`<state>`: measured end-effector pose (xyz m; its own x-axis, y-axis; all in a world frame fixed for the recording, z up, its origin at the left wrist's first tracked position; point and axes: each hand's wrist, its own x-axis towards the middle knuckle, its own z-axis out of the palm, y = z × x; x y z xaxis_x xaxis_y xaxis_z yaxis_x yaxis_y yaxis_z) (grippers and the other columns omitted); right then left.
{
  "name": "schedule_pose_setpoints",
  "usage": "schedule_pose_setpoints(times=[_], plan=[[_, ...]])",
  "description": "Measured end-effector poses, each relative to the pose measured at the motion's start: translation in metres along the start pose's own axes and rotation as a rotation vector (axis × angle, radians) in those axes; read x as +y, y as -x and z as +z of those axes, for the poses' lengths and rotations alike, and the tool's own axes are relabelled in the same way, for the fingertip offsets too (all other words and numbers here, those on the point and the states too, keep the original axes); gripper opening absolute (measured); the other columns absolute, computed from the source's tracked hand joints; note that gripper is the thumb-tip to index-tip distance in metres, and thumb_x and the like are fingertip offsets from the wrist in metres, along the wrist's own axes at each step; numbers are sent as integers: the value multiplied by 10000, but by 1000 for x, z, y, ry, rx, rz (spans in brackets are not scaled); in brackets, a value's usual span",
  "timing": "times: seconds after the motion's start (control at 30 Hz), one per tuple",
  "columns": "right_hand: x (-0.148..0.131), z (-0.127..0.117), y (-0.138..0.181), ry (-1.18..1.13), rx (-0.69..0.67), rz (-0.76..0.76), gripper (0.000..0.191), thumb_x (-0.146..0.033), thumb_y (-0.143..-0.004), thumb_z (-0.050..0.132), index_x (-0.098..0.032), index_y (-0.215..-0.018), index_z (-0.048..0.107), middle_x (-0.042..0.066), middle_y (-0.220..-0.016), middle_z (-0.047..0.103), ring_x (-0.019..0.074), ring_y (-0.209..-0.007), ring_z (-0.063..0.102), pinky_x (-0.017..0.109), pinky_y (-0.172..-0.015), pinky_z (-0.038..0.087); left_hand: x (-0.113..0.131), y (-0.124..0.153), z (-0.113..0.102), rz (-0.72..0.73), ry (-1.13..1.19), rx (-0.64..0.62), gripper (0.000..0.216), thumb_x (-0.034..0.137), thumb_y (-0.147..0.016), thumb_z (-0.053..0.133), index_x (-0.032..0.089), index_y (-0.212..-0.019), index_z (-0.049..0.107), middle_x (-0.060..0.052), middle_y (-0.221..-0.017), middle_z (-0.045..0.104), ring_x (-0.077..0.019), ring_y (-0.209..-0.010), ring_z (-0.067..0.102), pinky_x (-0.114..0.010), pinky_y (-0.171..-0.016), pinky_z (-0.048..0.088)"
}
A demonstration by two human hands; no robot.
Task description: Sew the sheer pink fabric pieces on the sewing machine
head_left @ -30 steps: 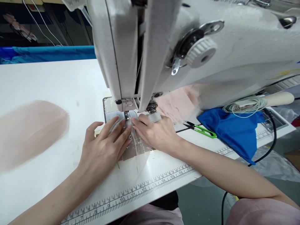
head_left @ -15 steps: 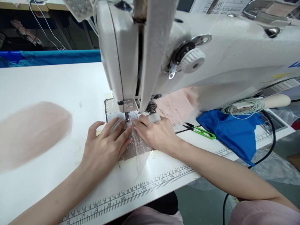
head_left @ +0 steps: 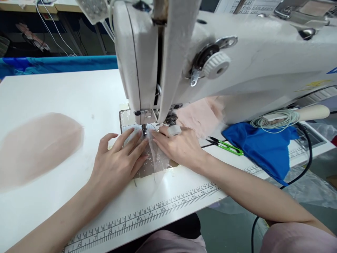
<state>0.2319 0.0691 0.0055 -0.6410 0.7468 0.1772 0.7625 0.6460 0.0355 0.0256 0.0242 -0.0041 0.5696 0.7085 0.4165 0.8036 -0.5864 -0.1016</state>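
Note:
A strip of sheer, pale fabric (head_left: 157, 160) runs under the presser foot (head_left: 144, 130) of a white sewing machine (head_left: 143, 59). My left hand (head_left: 121, 154) lies over it on the left of the foot, fingers stretched out and slightly spread. On the other side, my right hand (head_left: 179, 144) has its fingertips together on the fabric just right of the foot. They appear to pinch its edge, though the hand and a white knob partly hide the contact. Both hands' fingertips are close to the needle area.
Green-handled thread snips (head_left: 228, 147) lie right of my right hand, beside blue cloth (head_left: 263, 147). Pink sheer fabric (head_left: 200, 116) is bunched behind the hand. An oval sheer piece (head_left: 44, 147) lies at left. A printed ruler (head_left: 139, 219) follows the table's front edge.
The fabric's loose end has drawn up toward the presser foot, with less of it hanging toward the ruler. Both hands keep nearly the same position; the view has shifted slightly.

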Motion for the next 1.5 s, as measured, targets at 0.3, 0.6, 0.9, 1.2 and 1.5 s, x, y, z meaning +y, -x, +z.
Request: schedule_pose_setpoints(times=[0.3,0.6,0.9,1.2,1.5], plan=[[11,-46,15,-504,-451,-229,77,-128,-863,600,-184,-810,605,-29,-916,612,82,-649,479,244,-511,232,31,10,-45,31,278,-422,117,191,-775,591,199,-891,598,-55,-896,625,-268,-817,580,-407,-677,495],[14,-42,17,-672,-329,-130,144,-266,-895,618,-196,-1008,560,-22,-892,630,106,-673,521,240,-545,273,22,-5,-19,-226,441,-386,236,39,-803,315,213,-696,433,7,-674,508,-157,-643,505,-238,-509,364],[10,-39,17,-659,-243,-97,155,-75,-907,499,-176,-797,542,-40,-727,581,91,-618,484,241,-536,256,16,-11,-30,-349,643,-297,240,139,-882,333,216,-731,503,22,-630,576,-134,-525,507,-258,-477,392],[10,-34,16,-542,4,-79,253,-183,-973,509,-159,-841,724,11,-818,603,95,-676,520,241,-567,298,-9,-34,-24,-224,436,-457,321,480,-899,506,263,-1041,695,24,-748,621,-124,-554,540,-250,-484,370],[6,-26,11,-339,176,11,305,-276,-1003,461,-204,-938,750,7,-780,633,101,-642,536,253,-522,207,-21,-37,-20,-214,591,-372,469,431,-993,387,179,-711,663,26,-627,494,-59,-467,370,-219,-413,298]])
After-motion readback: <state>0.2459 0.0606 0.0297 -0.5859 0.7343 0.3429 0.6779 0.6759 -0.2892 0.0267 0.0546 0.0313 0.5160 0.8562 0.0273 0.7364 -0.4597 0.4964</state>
